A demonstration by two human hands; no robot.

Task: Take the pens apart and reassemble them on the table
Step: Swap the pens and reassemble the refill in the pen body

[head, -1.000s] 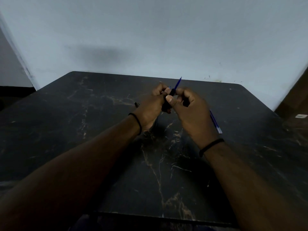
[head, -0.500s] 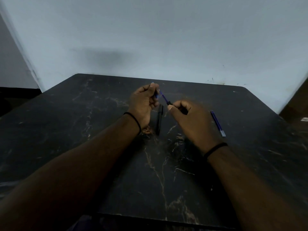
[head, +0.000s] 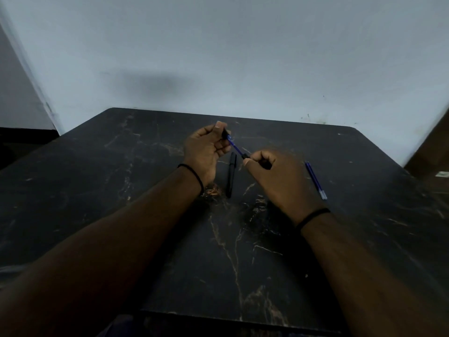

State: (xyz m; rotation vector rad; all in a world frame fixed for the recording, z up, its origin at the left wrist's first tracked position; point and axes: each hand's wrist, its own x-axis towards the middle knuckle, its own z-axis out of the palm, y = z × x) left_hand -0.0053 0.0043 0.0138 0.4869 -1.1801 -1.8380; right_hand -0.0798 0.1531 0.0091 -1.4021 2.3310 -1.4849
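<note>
Blue refill [head: 236, 147] slants between both hands, apparently far-left to near-right.

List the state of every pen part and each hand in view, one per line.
Blue refill: off the table, held at both ends between the hands.
Black pen barrel: lying on the table, untouched.
Loose blue refills: lying on the table, right side.
Left hand: pinching the refill's far end.
Right hand: gripping its near end.
</note>
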